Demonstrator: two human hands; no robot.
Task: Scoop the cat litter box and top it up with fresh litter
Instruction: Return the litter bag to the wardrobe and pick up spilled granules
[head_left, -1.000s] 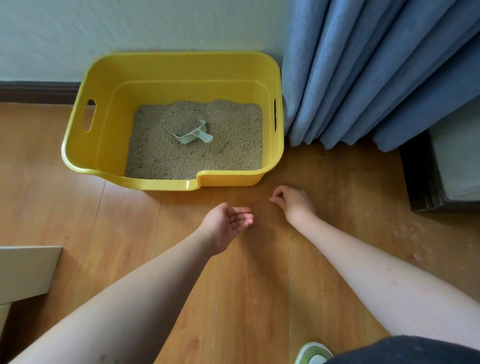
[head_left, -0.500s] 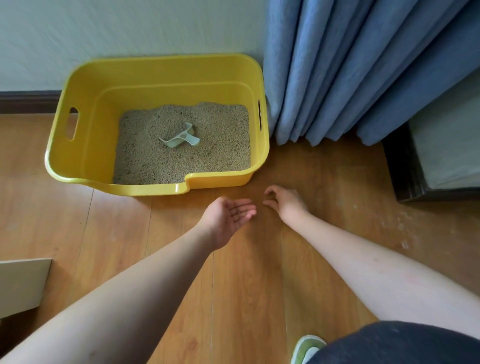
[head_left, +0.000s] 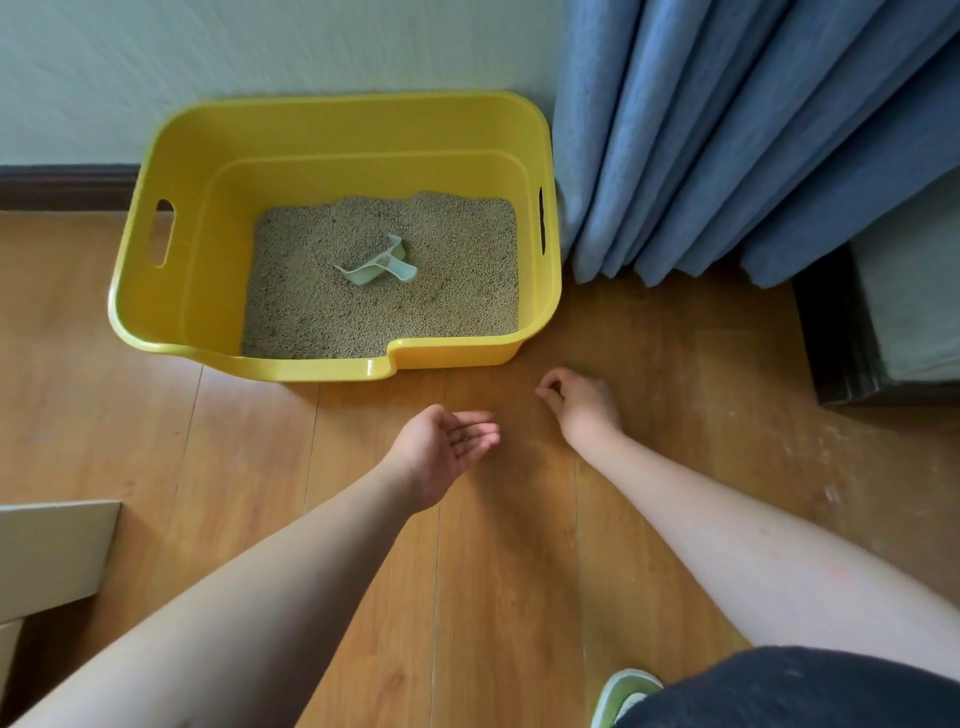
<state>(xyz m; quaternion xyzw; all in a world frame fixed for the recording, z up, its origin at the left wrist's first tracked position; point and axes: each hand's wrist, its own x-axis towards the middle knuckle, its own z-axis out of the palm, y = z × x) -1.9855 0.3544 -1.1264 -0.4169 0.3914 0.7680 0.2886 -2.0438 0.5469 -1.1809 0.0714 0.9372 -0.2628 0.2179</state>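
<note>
A yellow litter box stands on the wooden floor against the wall, holding beige litter. A pale green scoop lies on the litter near the middle. My left hand hovers in front of the box, palm up and cupped, with a few dark specks on the palm. My right hand rests on the floor just right of it, fingers curled and fingertips pinched together at the boards. Whether it pinches a grain is too small to tell.
Blue curtains hang right of the box. A dark-framed piece of furniture stands at the far right. A cardboard flap juts in at the left. A green shoe shows at the bottom. Pale specks dot the floor.
The view has shifted slightly. My right hand's fingers have curled tighter into a pinch on the floor. My left hand stays palm up in much the same spot.
</note>
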